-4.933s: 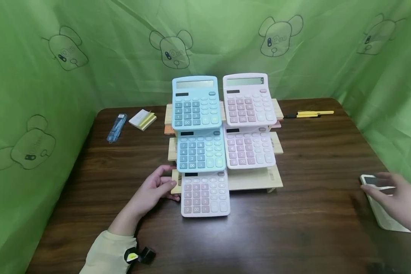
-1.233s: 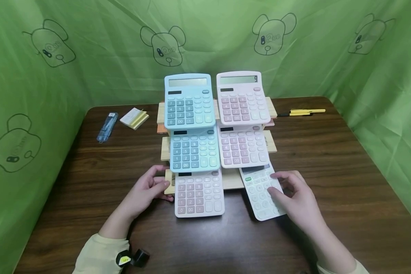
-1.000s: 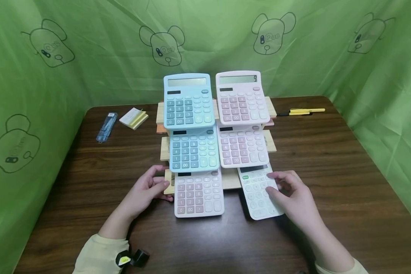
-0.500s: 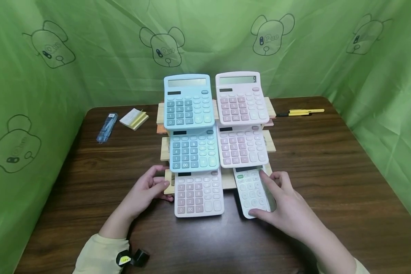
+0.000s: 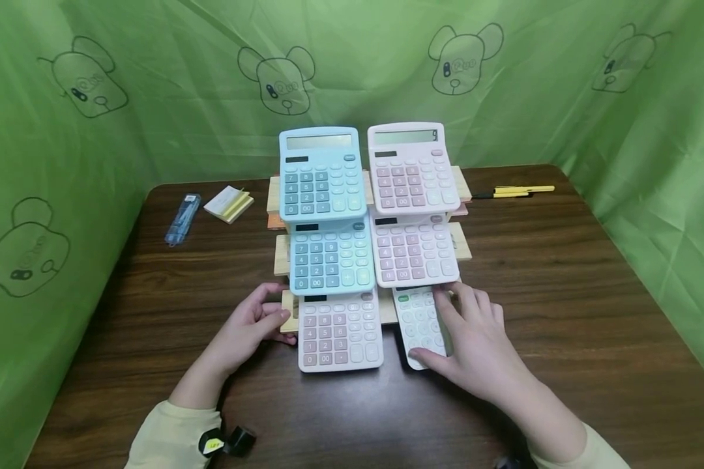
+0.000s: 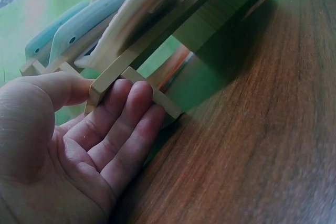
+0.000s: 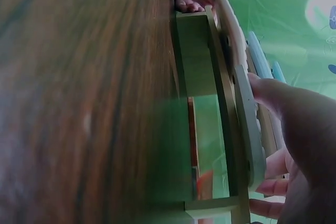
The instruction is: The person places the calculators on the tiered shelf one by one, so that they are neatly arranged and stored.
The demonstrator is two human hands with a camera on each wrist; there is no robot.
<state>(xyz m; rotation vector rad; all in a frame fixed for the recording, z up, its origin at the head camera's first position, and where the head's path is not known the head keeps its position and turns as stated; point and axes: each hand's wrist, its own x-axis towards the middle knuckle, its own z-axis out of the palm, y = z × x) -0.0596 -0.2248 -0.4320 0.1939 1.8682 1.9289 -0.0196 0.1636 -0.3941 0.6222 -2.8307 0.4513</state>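
Note:
My left hand (image 5: pixel 252 329) grips the left end of the lowest tier of a wooden stepped stand (image 5: pixel 291 306); in the left wrist view the thumb lies on top of the board (image 6: pixel 107 80), fingers curled beneath. On that tier's right side, a slim white calculator (image 5: pixel 420 326) with one green key lies slightly tilted. My right hand (image 5: pixel 478 345) holds it, thumb at its near edge, fingers along its right side. Its top is hidden under the pink calculator (image 5: pixel 416 254) above. Left of it lies another pink calculator (image 5: pixel 340 339).
Two blue calculators (image 5: pixel 322 176) and a further pink calculator (image 5: pixel 412 169) fill the upper tiers. Sticky notes (image 5: pixel 229 203) and a blue packet (image 5: pixel 183 219) lie back left on the dark table (image 5: pixel 563 293). Yellow and black pens (image 5: pixel 519 191) lie back right. Green cloth surrounds it.
My right hand has brought the white calculator from the table's right side onto the lowest tier, then shifted it left and turned it straighter. My left hand has kept its grip on the stand.

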